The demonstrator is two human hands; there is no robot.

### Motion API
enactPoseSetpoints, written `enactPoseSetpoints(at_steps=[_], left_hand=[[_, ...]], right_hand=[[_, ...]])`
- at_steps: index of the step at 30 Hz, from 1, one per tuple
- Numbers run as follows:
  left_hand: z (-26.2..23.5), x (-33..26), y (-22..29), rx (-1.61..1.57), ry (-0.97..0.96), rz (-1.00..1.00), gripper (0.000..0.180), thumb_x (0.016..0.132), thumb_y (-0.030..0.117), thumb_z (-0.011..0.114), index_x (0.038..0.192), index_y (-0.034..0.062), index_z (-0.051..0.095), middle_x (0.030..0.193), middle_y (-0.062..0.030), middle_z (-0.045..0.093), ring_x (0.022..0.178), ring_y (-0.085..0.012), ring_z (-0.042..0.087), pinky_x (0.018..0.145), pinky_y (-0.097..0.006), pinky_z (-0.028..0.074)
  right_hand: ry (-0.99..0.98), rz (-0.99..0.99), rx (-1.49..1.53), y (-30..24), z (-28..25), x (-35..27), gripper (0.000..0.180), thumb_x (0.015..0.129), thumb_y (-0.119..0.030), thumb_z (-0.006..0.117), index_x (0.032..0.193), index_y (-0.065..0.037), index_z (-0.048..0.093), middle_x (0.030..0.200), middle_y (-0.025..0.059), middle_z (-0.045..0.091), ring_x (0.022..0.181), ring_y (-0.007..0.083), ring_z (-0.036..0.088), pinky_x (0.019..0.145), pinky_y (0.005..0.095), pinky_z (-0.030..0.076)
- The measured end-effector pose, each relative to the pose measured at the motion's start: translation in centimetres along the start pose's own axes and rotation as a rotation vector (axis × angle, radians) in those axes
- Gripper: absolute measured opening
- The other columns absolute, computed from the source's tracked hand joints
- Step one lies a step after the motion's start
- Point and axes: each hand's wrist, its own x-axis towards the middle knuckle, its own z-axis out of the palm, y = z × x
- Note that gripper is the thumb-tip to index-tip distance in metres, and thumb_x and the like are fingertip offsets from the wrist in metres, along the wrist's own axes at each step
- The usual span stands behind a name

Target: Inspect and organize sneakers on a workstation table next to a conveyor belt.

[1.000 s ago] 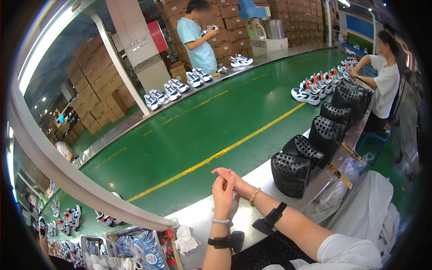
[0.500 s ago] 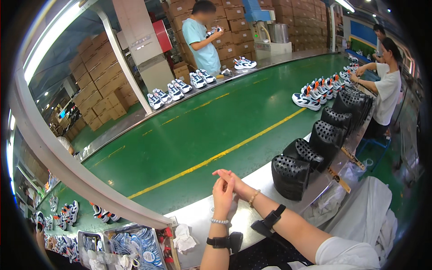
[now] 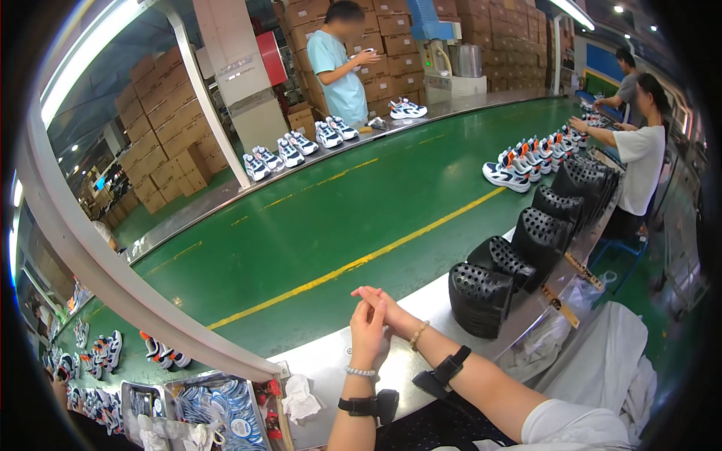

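Observation:
My left hand (image 3: 367, 325) and my right hand (image 3: 392, 309) rest against each other above the metal table edge. Their fingers are folded together and overlap, and no object shows in them. A beaded bracelet and a black strap circle each wrist and forearm. To the right of my hands stands the nearest of several black perforated, curved shells (image 3: 481, 299), lined up along the table. Beyond the hands runs a green conveyor belt (image 3: 316, 240) with a yellow line.
White, navy and orange sneakers (image 3: 508, 174) stand in a row at the right; more sneakers (image 3: 289, 150) line the far ledge. Lower left are a tray of blue-and-white pieces (image 3: 226, 410), crumpled white paper (image 3: 301, 398) and a metal post (image 3: 150, 289). Several co-workers stand along the belt.
My hands stay clasped, and the whole view has shifted slightly. At the right, the co-worker in white has raised a forearm. The far co-worker in light blue has shifted their hands.

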Motion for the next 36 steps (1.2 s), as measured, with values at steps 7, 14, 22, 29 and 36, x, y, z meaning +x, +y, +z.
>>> enactPoseSetpoints(at_steps=[7, 14, 22, 29, 36], left_hand=[[0.1, -0.2, 0.3, 0.009, 0.01, 0.005, 0.033, 0.094, 0.018, 0.059, 0.119, -0.0033, 0.058, 0.116, -0.0103, 0.061, 0.103, -0.016, 0.059, 0.089, -0.028, 0.047], [-0.6, 0.0, -0.9, 0.028, 0.01, 0.007, 0.034, 0.093, 0.019, 0.059, 0.119, -0.0025, 0.058, 0.115, -0.012, 0.062, 0.104, -0.0175, 0.06, 0.089, -0.029, 0.047], [-0.1, -0.2, -0.2, 0.045, -0.008, 0.011, 0.031, 0.096, 0.019, 0.055, 0.119, -0.0009, 0.058, 0.112, -0.0094, 0.062, 0.101, -0.015, 0.058, 0.087, -0.028, 0.047], [0.0, -0.2, 0.0, 0.002, -0.01, -0.016, 0.033, 0.094, 0.016, 0.058, 0.12, -0.0035, 0.058, 0.116, -0.0107, 0.06, 0.105, -0.017, 0.06, 0.09, -0.028, 0.047], [0.1, -0.2, -0.2, -0.054, 0.008, -0.011, 0.033, 0.094, 0.018, 0.059, 0.119, -0.0035, 0.058, 0.117, -0.0107, 0.061, 0.106, -0.0165, 0.059, 0.091, -0.028, 0.047]], right_hand=[[0.01, 0.01, 0.012, 0.2, 0.0, 0.0, 0.038, 0.096, -0.044, 0.052, 0.109, -0.01, 0.057, 0.076, -0.0037, 0.051, 0.07, 0.0051, 0.049, 0.06, 0.0221, 0.043], [0.0, 0.016, 0.011, 0.0, 0.4, -0.3, 0.038, 0.096, -0.045, 0.052, 0.109, -0.01, 0.057, 0.076, -0.0035, 0.05, 0.069, 0.0052, 0.048, 0.06, 0.0221, 0.043], [-0.006, 0.015, 0.009, 0.0, 0.1, -0.3, 0.038, 0.095, -0.046, 0.053, 0.11, -0.011, 0.056, 0.076, -0.0028, 0.051, 0.07, 0.0053, 0.05, 0.06, 0.0223, 0.044], [-0.01, 0.017, 0.025, 0.1, -0.1, -0.2, 0.039, 0.095, -0.046, 0.053, 0.11, -0.01, 0.056, 0.075, -0.0032, 0.052, 0.07, 0.0053, 0.051, 0.06, 0.022, 0.043], [-0.009, -0.002, 0.003, -0.3, 0.3, -0.7, 0.042, 0.095, -0.048, 0.052, 0.111, -0.009, 0.056, 0.076, -0.0029, 0.052, 0.07, 0.0057, 0.05, 0.06, 0.022, 0.042]])
